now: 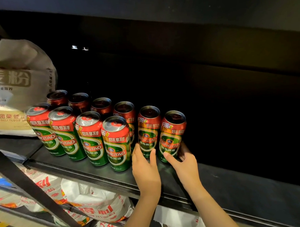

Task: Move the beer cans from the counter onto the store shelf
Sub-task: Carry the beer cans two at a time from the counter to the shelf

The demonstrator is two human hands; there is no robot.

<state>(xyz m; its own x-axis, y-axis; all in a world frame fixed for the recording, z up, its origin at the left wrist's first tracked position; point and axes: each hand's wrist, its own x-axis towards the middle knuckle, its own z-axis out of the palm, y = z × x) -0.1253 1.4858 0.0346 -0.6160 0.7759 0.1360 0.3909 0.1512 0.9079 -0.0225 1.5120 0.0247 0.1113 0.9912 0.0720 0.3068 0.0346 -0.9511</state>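
Several red-and-green Tsingtao beer cans stand upright in two rows on the dark metal shelf. The front row's nearest can stands left of my hands. My left hand holds the base of a can with thumb and fingers on either side. My right hand grips the lower part of the rightmost can, thumb in front and fingers behind. Both held cans stand on the shelf, in line with the back row.
A large paper flour sack sits on the shelf to the left of the cans. White plastic bags with red print fill the shelf below. A black diagonal brace crosses the lower left. The shelf stretches dark to the right.
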